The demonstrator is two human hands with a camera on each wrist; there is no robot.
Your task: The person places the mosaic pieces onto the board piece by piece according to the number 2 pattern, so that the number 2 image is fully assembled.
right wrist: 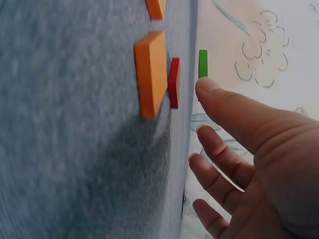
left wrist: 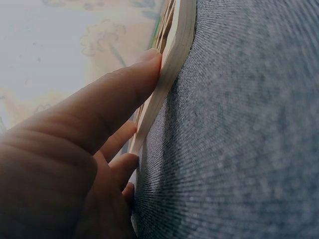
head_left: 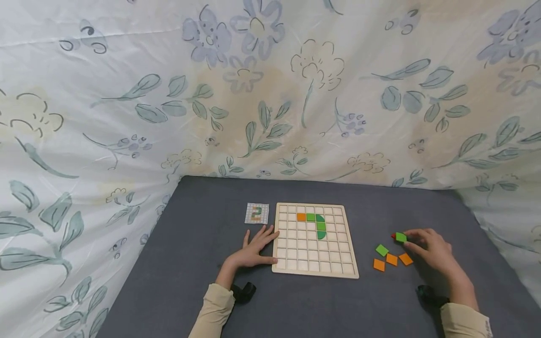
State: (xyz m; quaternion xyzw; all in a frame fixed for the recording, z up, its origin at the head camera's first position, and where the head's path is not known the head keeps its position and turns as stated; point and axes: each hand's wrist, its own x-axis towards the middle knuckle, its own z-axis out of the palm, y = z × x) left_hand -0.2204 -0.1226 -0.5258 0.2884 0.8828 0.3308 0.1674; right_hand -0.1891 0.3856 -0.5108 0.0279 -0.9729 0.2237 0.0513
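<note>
While aloft, right hand point(head_left: 433, 249) pincerlike on tile point(head_left: 400, 237).

We can read no words or brands. On the small card point(head_left: 257, 213) beside the board point(head_left: 313, 249), coloured shapes point(head_left: 256, 216) perhaps form a 2, too tiny to be sure; marks point(head_left: 488, 324) on the right sleeve point(head_left: 465, 321) are illegible to us.

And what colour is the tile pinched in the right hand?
The tile in the right hand is green, showing best in the head view.
</note>
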